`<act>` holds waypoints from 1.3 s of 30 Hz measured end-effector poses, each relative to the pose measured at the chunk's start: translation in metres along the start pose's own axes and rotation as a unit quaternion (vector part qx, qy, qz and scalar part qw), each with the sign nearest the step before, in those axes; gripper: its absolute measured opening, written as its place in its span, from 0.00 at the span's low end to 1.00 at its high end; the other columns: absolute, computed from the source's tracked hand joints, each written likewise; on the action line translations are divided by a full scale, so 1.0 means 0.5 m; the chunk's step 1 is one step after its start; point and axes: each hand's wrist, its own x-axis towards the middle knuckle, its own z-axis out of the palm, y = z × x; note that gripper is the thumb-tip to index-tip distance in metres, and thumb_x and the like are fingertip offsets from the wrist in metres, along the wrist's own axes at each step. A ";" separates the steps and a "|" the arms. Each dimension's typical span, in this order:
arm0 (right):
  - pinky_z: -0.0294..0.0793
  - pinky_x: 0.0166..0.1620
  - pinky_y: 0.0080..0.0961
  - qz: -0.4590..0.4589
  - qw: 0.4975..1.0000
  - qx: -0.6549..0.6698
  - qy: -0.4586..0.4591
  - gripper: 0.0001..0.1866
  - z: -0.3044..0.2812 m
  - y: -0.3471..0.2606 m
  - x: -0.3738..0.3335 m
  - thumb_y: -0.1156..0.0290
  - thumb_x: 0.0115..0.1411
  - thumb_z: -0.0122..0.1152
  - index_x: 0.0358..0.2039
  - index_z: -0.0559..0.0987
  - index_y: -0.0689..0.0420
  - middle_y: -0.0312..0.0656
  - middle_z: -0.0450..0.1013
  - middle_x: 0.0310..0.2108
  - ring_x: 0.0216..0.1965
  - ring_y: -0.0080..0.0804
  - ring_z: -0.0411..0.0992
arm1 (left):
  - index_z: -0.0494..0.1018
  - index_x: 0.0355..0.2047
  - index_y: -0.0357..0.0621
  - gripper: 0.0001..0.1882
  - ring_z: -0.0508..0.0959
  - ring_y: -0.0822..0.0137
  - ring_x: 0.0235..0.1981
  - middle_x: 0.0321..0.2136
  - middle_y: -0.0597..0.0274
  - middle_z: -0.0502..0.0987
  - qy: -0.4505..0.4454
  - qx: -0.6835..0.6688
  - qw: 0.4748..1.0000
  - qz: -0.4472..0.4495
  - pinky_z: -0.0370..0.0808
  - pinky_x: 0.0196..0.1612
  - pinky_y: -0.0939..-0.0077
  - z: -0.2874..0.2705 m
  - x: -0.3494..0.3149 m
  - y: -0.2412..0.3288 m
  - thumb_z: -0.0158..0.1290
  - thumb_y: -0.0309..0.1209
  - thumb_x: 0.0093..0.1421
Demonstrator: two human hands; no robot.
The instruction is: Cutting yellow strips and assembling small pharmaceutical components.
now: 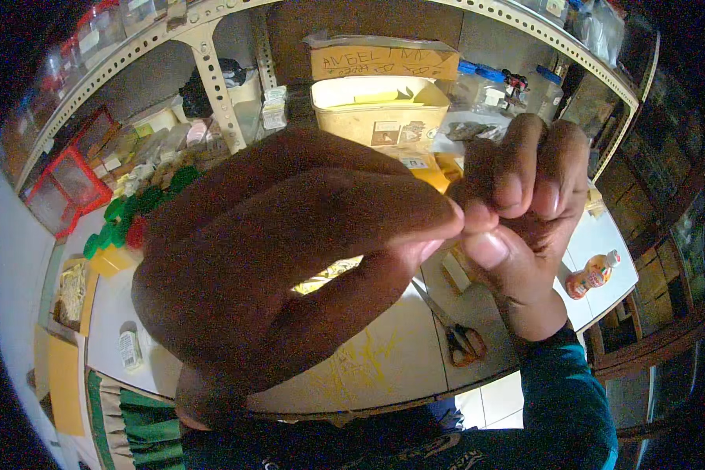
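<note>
My left hand is raised close to the camera and covers the middle of the view. Its thumb and index fingertip are pinched together, touching or nearly touching the fingertips of my right hand. The right thumb and index finger are also pinched, while the other fingers curl above them. Whatever sits between the fingertips is too small to make out. Below the hands, thin yellow scraps lie scattered over the white tabletop. Scissors with orange and dark handles rest beneath my right wrist. A yellow patterned piece shows through the gap in my left hand.
A cream plastic bin stands at the back before a cardboard box. An orange drink bottle is on the right, a small labelled bottle on the left. Green fuzzy bundles and a red-framed basket sit beneath metal shelving.
</note>
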 end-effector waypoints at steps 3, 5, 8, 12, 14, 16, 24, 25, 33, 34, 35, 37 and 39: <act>0.65 0.32 0.13 -0.011 0.997 -0.078 0.007 0.26 -0.005 -0.004 0.002 0.81 0.39 0.68 0.27 0.58 0.49 0.34 0.60 0.28 0.27 0.20 0.61 | 0.78 0.25 0.39 0.07 0.78 0.62 0.25 0.25 0.56 0.79 0.003 0.030 1.000 -0.003 0.74 0.31 0.71 0.000 -0.002 0.006 0.61 0.22 0.43; 0.65 0.32 0.13 -0.011 0.996 -0.088 0.017 0.26 -0.006 -0.004 0.002 0.80 0.39 0.68 0.28 0.58 0.50 0.35 0.60 0.28 0.27 0.21 0.61 | 0.78 0.25 0.38 0.07 0.78 0.62 0.25 0.24 0.56 0.79 0.000 0.032 0.999 -0.017 0.74 0.31 0.71 -0.004 -0.004 0.009 0.61 0.22 0.42; 0.65 0.32 0.14 -0.015 0.996 -0.092 0.017 0.25 -0.007 -0.001 0.002 0.80 0.39 0.67 0.28 0.58 0.51 0.36 0.61 0.28 0.27 0.21 0.61 | 0.78 0.26 0.39 0.08 0.78 0.63 0.25 0.24 0.56 0.79 0.019 0.053 0.998 -0.019 0.74 0.31 0.71 -0.001 -0.007 0.012 0.62 0.23 0.42; 0.65 0.31 0.13 -0.013 0.992 -0.122 0.005 0.25 -0.010 -0.002 0.003 0.80 0.39 0.68 0.28 0.58 0.51 0.37 0.61 0.29 0.27 0.20 0.61 | 0.78 0.26 0.42 0.08 0.78 0.63 0.25 0.25 0.56 0.79 0.014 0.106 0.994 -0.034 0.74 0.32 0.72 0.003 -0.009 0.018 0.63 0.24 0.43; 0.65 0.31 0.12 -0.007 0.991 -0.135 0.005 0.25 -0.009 -0.003 0.002 0.81 0.39 0.67 0.28 0.58 0.51 0.37 0.61 0.29 0.28 0.20 0.61 | 0.78 0.27 0.45 0.08 0.78 0.63 0.26 0.25 0.56 0.79 -0.003 0.116 0.992 -0.048 0.74 0.32 0.72 0.000 -0.009 0.021 0.63 0.25 0.44; 0.67 0.33 0.11 0.005 0.990 -0.137 0.019 0.25 -0.006 -0.005 -0.001 0.83 0.39 0.67 0.28 0.58 0.52 0.37 0.61 0.29 0.29 0.20 0.62 | 0.78 0.28 0.47 0.08 0.78 0.64 0.26 0.26 0.56 0.79 -0.006 0.130 0.990 -0.057 0.74 0.33 0.73 -0.001 -0.011 0.026 0.63 0.25 0.44; 0.71 0.38 0.14 -0.003 0.983 -0.181 0.013 0.23 -0.007 -0.005 -0.001 0.85 0.40 0.67 0.27 0.61 0.54 0.35 0.61 0.28 0.31 0.21 0.63 | 0.78 0.28 0.45 0.09 0.79 0.65 0.28 0.26 0.58 0.79 0.138 0.170 0.976 -0.002 0.74 0.35 0.73 0.045 -0.032 0.011 0.63 0.24 0.44; 0.71 0.38 0.14 -0.003 0.983 -0.185 0.013 0.23 -0.007 -0.005 -0.001 0.85 0.40 0.67 0.27 0.61 0.54 0.35 0.62 0.28 0.31 0.21 0.64 | 0.78 0.29 0.44 0.10 0.79 0.65 0.28 0.26 0.58 0.79 0.154 0.175 0.972 -0.002 0.74 0.35 0.73 0.053 -0.035 0.014 0.63 0.24 0.44; 0.68 0.39 0.18 0.020 0.979 -0.205 0.015 0.22 -0.011 -0.010 -0.003 0.80 0.40 0.69 0.29 0.63 0.54 0.38 0.67 0.28 0.33 0.24 0.66 | 0.79 0.30 0.40 0.11 0.79 0.65 0.27 0.26 0.57 0.79 0.161 0.140 0.977 -0.001 0.74 0.35 0.74 0.051 -0.035 0.013 0.62 0.21 0.42; 0.68 0.40 0.19 0.020 0.978 -0.205 0.011 0.22 -0.012 -0.010 -0.002 0.80 0.40 0.69 0.29 0.63 0.54 0.38 0.67 0.28 0.33 0.24 0.66 | 0.79 0.30 0.40 0.11 0.79 0.65 0.27 0.26 0.57 0.79 0.157 0.151 0.976 0.001 0.74 0.35 0.73 0.051 -0.035 0.014 0.62 0.21 0.42; 0.68 0.40 0.19 0.023 0.979 -0.202 0.006 0.22 -0.013 -0.010 -0.002 0.80 0.40 0.69 0.29 0.63 0.54 0.38 0.67 0.28 0.34 0.24 0.67 | 0.79 0.30 0.40 0.11 0.79 0.65 0.27 0.26 0.57 0.79 0.163 0.159 0.974 -0.010 0.75 0.35 0.73 0.052 -0.034 0.017 0.62 0.21 0.42; 0.67 0.40 0.19 0.028 0.978 -0.204 0.006 0.22 -0.013 -0.010 -0.002 0.79 0.40 0.70 0.29 0.63 0.54 0.38 0.67 0.28 0.34 0.25 0.67 | 0.79 0.29 0.40 0.11 0.79 0.64 0.27 0.26 0.57 0.79 0.148 0.196 0.969 -0.023 0.75 0.35 0.73 0.056 -0.034 0.020 0.63 0.21 0.42; 0.68 0.40 0.19 0.032 0.978 -0.207 0.012 0.22 -0.012 -0.010 -0.002 0.80 0.40 0.69 0.29 0.63 0.54 0.39 0.67 0.28 0.34 0.25 0.67 | 0.79 0.28 0.40 0.10 0.79 0.64 0.27 0.26 0.57 0.79 0.138 0.211 0.967 -0.027 0.75 0.35 0.73 0.057 -0.032 0.020 0.63 0.22 0.42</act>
